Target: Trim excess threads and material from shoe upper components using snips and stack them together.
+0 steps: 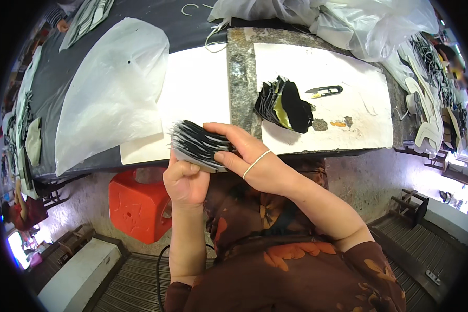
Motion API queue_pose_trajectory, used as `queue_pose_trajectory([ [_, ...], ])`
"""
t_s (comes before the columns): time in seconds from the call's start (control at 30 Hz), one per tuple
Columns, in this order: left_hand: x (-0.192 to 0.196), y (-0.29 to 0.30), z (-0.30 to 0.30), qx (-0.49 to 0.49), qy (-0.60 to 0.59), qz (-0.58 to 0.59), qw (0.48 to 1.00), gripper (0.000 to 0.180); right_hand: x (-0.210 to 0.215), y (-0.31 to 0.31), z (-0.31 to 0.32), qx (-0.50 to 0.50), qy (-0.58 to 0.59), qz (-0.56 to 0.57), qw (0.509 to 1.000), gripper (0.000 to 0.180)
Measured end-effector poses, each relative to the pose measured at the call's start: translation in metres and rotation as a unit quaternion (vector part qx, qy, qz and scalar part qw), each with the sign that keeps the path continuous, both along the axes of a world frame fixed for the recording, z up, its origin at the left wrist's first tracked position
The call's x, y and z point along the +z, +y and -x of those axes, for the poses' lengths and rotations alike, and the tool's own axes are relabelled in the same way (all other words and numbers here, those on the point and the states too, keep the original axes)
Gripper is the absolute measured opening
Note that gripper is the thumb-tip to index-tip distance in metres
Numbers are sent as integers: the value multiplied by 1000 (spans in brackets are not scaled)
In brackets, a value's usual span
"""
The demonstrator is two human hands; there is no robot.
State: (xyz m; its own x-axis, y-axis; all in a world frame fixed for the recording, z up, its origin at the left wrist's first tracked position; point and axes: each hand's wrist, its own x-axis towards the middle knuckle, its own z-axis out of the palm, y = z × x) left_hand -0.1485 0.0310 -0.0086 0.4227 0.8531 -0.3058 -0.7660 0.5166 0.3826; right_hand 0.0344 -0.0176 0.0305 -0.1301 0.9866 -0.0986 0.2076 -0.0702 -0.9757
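Note:
Between my two hands is a thick stack of black cut pieces (200,143) with pale edges and frayed ends, held above the table's front edge. My left hand (186,179) grips it from below, with the fingers bent and partly hidden behind the stack. My right hand (249,158) clasps its right side, thumb in front and fingers along the top; a pale band circles that wrist. Farther right, on a white board (359,125), stands a bundle of black pieces (299,106) with a yellow-green patch. Thread snips (325,91) lie beside it.
A clear plastic bag (114,88) covers much of the table's left. More crumpled plastic (369,26) lies at the back right. Cream curved pieces (426,125) hang at the right edge. A red stool (135,205) stands below the table. Another person's hand (62,25) shows far left.

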Motion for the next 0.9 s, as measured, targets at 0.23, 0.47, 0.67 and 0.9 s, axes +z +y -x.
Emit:
queue_pose_trajectory([
  [0.23, 15, -15, -17, -7, -32, 2, 999, 86, 17, -19, -19, -13, 192, 85, 978, 60],
  [0.47, 15, -23, -34, -40, -88, -6, 995, 79, 26, -34, -35, -29, 189, 75, 979, 63],
  [0.67, 19, -27, -48, -57, -119, 6, 991, 74, 24, -43, -36, -61, 175, 18, 983, 66],
  [0.9, 36, -29, -59, -40, -88, 5, 995, 86, 34, -50, -45, -76, -21, -96, 992, 81],
])
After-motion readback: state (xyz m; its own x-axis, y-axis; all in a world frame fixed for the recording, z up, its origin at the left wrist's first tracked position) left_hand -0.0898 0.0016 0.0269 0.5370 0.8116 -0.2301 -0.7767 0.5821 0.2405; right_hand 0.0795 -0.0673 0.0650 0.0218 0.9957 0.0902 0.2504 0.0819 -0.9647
